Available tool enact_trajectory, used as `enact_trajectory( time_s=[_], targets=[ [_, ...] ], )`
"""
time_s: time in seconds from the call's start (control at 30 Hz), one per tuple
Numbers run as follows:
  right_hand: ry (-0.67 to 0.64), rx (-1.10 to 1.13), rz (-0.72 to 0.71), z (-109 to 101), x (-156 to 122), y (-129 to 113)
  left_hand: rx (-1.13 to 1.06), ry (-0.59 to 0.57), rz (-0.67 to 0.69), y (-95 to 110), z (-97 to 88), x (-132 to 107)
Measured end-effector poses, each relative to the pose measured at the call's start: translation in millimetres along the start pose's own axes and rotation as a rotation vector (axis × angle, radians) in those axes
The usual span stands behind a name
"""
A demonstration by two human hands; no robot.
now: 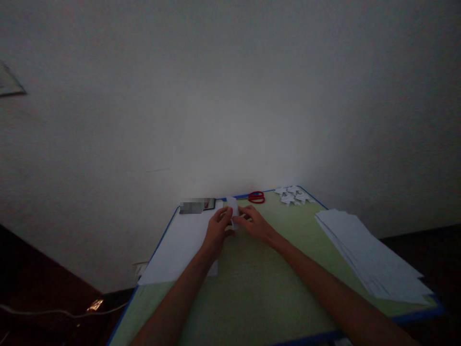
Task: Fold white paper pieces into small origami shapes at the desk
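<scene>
Both my hands meet over the far middle of a green table (252,283). My left hand (218,229) and my right hand (254,222) pinch a small piece of white paper (233,206) between their fingertips, and the paper stands up a little from the table. Red-handled scissors (256,197) lie just beyond my right hand, near the table's far edge. A small heap of folded white paper pieces (293,195) sits at the far right corner.
A large white sheet (180,247) lies flat on the table's left side, and a stack of white sheets (370,257) lies along its right side. A dark flat object (197,205) rests at the far left. A plain wall rises right behind the table. A cable (54,312) runs over the dark floor at left.
</scene>
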State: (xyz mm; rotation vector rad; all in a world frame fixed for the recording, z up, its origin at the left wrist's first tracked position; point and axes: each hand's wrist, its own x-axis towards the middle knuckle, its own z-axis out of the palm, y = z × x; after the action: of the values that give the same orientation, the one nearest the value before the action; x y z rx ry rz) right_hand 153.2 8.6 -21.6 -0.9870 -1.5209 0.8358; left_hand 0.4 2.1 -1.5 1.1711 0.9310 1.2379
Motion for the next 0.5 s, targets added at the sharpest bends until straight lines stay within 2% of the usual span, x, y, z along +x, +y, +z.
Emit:
enact_trajectory(
  time_s=[0.33, 0.5],
  targets=[
    [-0.028, 0.075, 0.037, 0.9, -1.8, -1.1, -0.014, 0.026, 0.023, 2.0, 0.9, 0.8],
    [0.003, 0.106, 0.016, -3.9, 2.8, -1.4, -0.009, 0.125, 0.033, 2.6, -2.1, 5.8]
  ],
)
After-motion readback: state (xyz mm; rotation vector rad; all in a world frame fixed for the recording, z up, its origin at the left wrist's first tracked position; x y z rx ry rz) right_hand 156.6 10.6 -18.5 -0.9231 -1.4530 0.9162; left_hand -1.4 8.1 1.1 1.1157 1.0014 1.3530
